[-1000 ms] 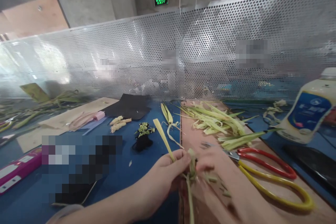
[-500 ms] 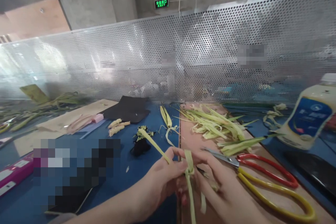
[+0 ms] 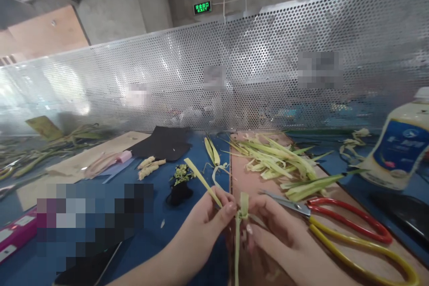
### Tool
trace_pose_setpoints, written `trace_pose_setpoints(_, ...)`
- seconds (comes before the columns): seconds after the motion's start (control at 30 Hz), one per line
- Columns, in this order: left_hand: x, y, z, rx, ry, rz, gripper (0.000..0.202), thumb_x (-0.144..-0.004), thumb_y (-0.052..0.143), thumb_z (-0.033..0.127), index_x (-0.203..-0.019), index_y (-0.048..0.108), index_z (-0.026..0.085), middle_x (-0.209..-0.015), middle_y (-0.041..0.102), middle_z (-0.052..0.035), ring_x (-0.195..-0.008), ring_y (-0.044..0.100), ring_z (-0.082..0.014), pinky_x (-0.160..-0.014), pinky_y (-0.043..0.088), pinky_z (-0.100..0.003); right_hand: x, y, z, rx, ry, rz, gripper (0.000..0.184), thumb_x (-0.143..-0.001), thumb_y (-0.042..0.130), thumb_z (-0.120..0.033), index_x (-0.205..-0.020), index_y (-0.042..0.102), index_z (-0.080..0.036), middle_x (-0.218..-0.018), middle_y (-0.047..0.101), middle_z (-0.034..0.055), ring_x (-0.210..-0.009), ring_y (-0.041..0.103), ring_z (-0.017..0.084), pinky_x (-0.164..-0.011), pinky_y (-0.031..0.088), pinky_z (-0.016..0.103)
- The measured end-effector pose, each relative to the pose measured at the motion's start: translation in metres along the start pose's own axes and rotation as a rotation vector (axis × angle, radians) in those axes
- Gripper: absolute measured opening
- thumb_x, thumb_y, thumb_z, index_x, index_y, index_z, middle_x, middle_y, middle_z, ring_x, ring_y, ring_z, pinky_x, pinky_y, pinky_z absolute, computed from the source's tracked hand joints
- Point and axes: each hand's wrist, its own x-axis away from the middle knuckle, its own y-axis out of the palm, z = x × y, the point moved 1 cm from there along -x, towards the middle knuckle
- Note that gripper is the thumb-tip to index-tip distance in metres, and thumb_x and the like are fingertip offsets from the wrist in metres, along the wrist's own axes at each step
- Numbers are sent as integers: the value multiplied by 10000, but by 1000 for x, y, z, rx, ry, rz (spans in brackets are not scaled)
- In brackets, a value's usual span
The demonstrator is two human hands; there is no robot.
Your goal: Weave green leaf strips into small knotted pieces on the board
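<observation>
Between my hands is a pale green leaf strip [image 3: 244, 205], folded into a small knot, with one tail hanging straight down. My left hand [image 3: 209, 221] pinches it between thumb and forefinger just left of the knot, and a stiff length of strip sticks out up and left past the knuckles. On the knot's right side, my right hand [image 3: 279, 234] has its curled fingers and thumb around a thin end of the strip, partly hidden by the fingers. Scissors [image 3: 303, 208] with one red and one yellow handle lie beside my right hand, blades pointing left.
Beyond my hands, loose leaf strips [image 3: 275, 156] lie piled on a brown board [image 3: 239, 170]. A bottle [image 3: 398, 143] with a blue label stands right. Ginger-like pieces [image 3: 150, 167], black sheet [image 3: 162, 143] and dark phone-like object [image 3: 405, 214] lie on the blue table. A perforated metal screen [image 3: 167, 76] closes the back.
My right fingers have shifted slightly away from the knot, showing more of it. My left thumb has moved up against the strip. The view has tilted a little.
</observation>
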Motion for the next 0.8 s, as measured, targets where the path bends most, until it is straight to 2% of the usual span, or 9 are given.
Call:
trace_pose_setpoints(0.07,2,0,-2,-31,2,-14,290,-766,527,420,-713,375,178,-834,479,19,-451,369,-19,-415,297,-177,-2,4,-1,-123,22,-74,226,-734,589,-378,-831,460,-220,-745,558,-15,-677,563,127,-581,446,223)
trace_pose_setpoints(0.13,4,1,-4,-72,9,-26,272,-757,543,408,-741,397,179,-898,468,14,-426,331,1,-376,250,-165,-2,5,-1,-154,49,-88,263,-705,623,-402,-794,473,-205,-687,552,-30,-592,544,102,-538,427,205)
trace_pose_setpoints(0.3,8,3,-4,-117,10,-44,216,-771,529,382,-786,419,198,-976,453,-1,-547,486,-55,-426,345,-175,-1,4,3,-204,94,-98,325,-671,669,-413,-737,453,-179,-577,521,-62,-442,447,35,-457,351,157)
trace_pose_setpoints(0.37,9,4,0,-154,38,-40,197,-804,477,378,-759,416,197,-985,450,-8,-595,509,-78,-479,384,-202,-1,3,4,-208,80,-98,334,-664,672,-417,-707,443,-179,-582,514,-60,-448,439,35,-452,349,153)
trace_pose_setpoints(0.43,11,4,4,-308,133,22,190,-824,454,344,-717,436,188,-971,449,-16,-712,514,-110,-603,410,-230,0,3,4,-157,73,-67,323,-667,666,-420,-687,452,-179,-565,480,-68,-443,419,39,-455,362,160)
trace_pose_setpoints(0.5,13,3,8,-517,257,69,178,-821,471,293,-684,472,180,-937,447,-26,-849,493,-149,-742,385,-256,1,2,5,-119,62,-54,319,-663,667,-422,-671,457,-183,-565,454,-71,-460,417,49,-466,375,169)
trace_pose_setpoints(0.57,15,3,9,-610,318,76,159,-821,474,261,-685,488,179,-950,439,-38,-906,475,-167,-794,363,-269,3,3,6,-131,36,-69,313,-667,663,-422,-672,454,-188,-599,462,-63,-493,435,60,-479,381,176)
trace_pose_setpoints(0.7,16,1,4,-547,275,49,146,-814,482,278,-699,473,188,-984,456,-47,-871,503,-167,-696,403,-247,3,3,8,-200,24,-118,269,-694,650,-394,-694,481,-186,-629,508,-52,-499,453,60,-504,386,182)
trace_pose_setpoints(0.8,16,0,0,-466,154,39,184,-809,478,331,-700,464,184,-994,478,-46,-598,505,-85,-511,399,-208,2,4,11,-300,49,-155,258,-698,650,-381,-685,477,-190,-590,529,-52,-508,498,74,-522,404,193)
